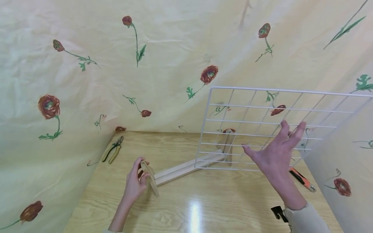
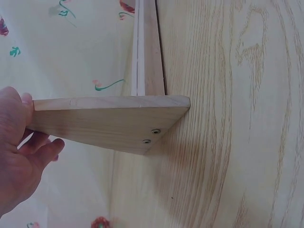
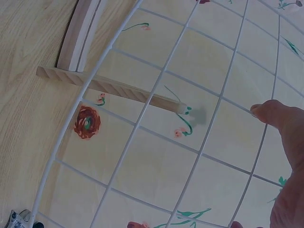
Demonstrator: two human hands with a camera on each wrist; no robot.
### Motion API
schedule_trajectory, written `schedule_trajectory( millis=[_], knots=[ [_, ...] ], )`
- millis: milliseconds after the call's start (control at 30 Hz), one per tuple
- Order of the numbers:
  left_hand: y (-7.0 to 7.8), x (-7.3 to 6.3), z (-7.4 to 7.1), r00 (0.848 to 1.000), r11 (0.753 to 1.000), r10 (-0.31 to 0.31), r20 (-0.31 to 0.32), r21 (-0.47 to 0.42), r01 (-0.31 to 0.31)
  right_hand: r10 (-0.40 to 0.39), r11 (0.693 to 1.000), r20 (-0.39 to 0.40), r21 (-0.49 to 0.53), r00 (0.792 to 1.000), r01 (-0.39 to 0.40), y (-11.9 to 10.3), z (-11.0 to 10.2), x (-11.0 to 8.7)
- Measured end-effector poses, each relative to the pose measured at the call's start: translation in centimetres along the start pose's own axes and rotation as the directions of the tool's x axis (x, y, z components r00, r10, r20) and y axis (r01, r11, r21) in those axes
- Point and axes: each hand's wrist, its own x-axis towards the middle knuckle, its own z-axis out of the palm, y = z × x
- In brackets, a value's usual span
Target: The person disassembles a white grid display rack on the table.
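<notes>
My left hand [image 1: 135, 183] grips the upper end of a wooden end board [image 2: 104, 121], thumb on one side and fingers on the other. Two screw heads show near its lower corner in the left wrist view. Two parallel wooden rails [image 1: 189, 166] run from that board to another end board [image 3: 123, 90], which stands behind the grid. My right hand [image 1: 276, 155] holds a white wire grid [image 1: 247, 106] tilted over the far end of the wooden frame. The fingers are spread and bent at the wires, with the thumb [image 3: 268, 111] across one wire.
Pliers with yellow-and-black handles [image 1: 113, 150] lie at the back left of the wooden table [image 1: 175, 207]. An orange-and-black utility knife [image 1: 303, 179] lies at the right, beyond my right wrist. A small black item [image 1: 279, 213] shows beside the right sleeve. Flower-patterned cloth [image 1: 163, 64] walls the back and sides.
</notes>
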Motion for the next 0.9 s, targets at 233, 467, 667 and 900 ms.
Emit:
schedule_trajectory(
  millis=[233,467,667,900],
  knots=[
    [0.1,-0.4,-0.2,1.0,1.0,-0.013,-0.015,0.016,0.013,0.025,1.0,-0.006,0.001,1.0,-0.025,-0.1,0.1,-0.3],
    [0.1,-0.8,-0.2,0.999,0.999,-0.039,-0.017,0.029,0.039,0.099,0.995,0.053,-0.007,0.994,-0.099,-0.4,0.1,-0.4],
    [0.3,-1.1,-0.2,0.996,0.995,-0.093,-0.013,0.032,0.093,0.11,0.994,0.068,-0.006,0.992,-0.11,-0.5,0.2,-0.4],
    [0.6,-1.0,-0.3,0.995,0.995,-0.101,-0.016,0.022,0.101,0.113,0.994,0.063,-0.009,0.992,-0.113,-0.4,0.4,-0.5]
  ],
)
